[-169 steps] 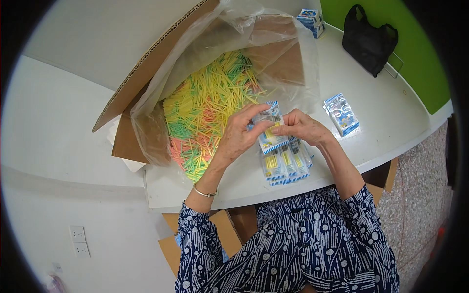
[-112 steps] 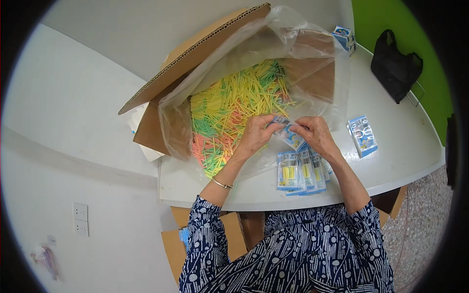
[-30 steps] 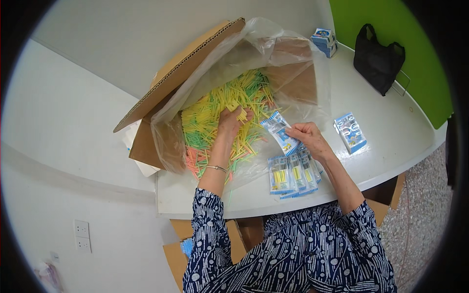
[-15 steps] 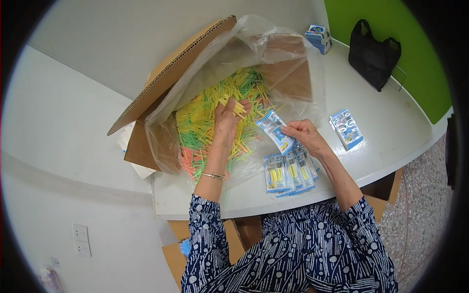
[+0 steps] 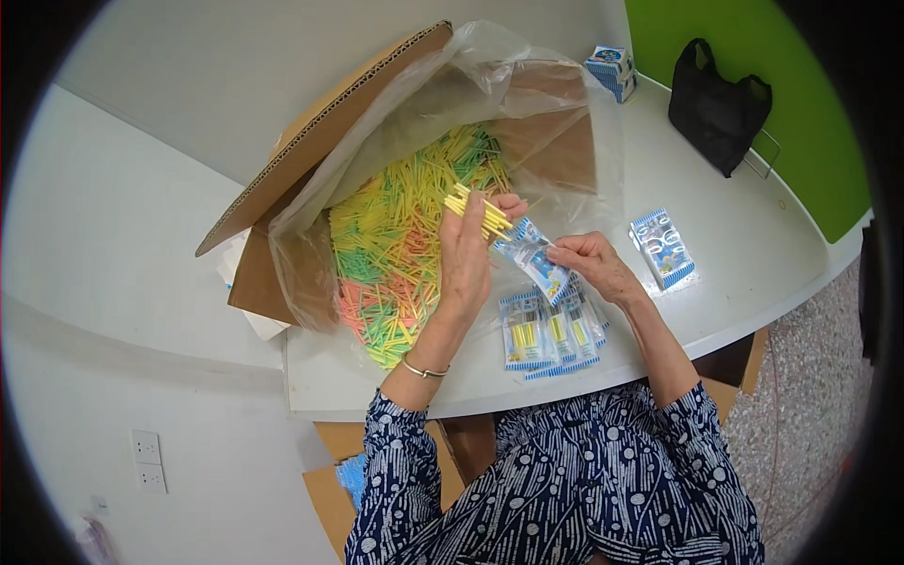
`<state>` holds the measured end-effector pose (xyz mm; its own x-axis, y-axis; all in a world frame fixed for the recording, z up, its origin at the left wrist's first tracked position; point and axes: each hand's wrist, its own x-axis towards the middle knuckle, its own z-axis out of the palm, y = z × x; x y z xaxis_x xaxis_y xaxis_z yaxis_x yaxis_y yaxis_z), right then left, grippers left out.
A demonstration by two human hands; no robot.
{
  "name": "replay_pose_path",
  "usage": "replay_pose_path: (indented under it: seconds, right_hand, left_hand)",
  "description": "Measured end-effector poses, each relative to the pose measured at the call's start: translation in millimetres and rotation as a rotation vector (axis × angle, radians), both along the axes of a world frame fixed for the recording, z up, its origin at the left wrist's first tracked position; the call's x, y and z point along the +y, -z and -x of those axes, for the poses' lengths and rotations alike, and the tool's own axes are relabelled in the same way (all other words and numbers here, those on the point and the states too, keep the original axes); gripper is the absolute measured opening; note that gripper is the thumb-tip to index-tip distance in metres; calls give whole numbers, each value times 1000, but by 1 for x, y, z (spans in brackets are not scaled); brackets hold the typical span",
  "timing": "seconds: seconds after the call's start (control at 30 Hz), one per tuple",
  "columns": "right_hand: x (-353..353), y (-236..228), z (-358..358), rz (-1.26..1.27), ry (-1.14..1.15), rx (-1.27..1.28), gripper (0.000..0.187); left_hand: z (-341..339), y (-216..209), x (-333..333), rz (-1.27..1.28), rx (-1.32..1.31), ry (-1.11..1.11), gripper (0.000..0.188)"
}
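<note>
My left hand (image 5: 465,259) is closed on a small bundle of thin yellow sticks (image 5: 478,213), which poke out past the thumb. Beside it, my right hand (image 5: 593,264) pinches a blue-and-white plastic packet (image 5: 535,261) by its side. The upper end of this packet lies close to my left fingers; whether they touch it I cannot tell. Under the packet, several similar packets (image 5: 525,331) overlap on the white table, some with yellow sticks showing through clear windows. To the left, a loose heap of yellow, green and pink sticks (image 5: 386,245) fills a clear plastic liner.
An open cardboard box (image 5: 330,127) lies on its side around the clear liner (image 5: 565,202). On the right of the table (image 5: 753,273) are a stack of packets (image 5: 663,247) and a black bag (image 5: 720,108). A small blue-and-white box (image 5: 612,71) stands at the back.
My left hand has moved from over the heap rightward to the packet, carrying the yellow sticks. My right hand keeps its pinch on the packet almost in place.
</note>
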<state>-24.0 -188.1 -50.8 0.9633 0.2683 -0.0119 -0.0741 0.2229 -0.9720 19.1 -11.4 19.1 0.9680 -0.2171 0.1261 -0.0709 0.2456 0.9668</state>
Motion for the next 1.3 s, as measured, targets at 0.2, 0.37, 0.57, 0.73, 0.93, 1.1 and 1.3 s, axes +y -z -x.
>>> replay_pose_path:
  seconds: [0.2, 0.37, 0.57, 0.73, 0.93, 1.1, 1.3]
  right_hand:
    - [-1, 4, -1, 44, -66, -5, 24]
    - [1, 0, 1, 57, -74, 22, 23]
    - [-2, 7, 4, -19, -37, 51, 22]
    - [-3, 12, 4, -99, -11, 38, 22]
    - [-4, 5, 4, 32, -48, -12, 19]
    - [0, 3, 5, 0, -18, -27, 19]
    - [0, 8, 1, -29, 10, -58, 23]
  left_hand:
    - [12, 7, 1, -196, -146, 15, 28]
    - [11, 12, -1, -266, -232, 26, 28]
    - [18, 11, -11, -188, -173, -9, 30]
    - [26, 21, -5, -152, -106, -44, 38]
    - [23, 17, 1, -390, -227, 67, 37]
    - [23, 18, 4, -323, -192, 180, 29]
    - [19, 13, 6, -266, -267, 111, 32]
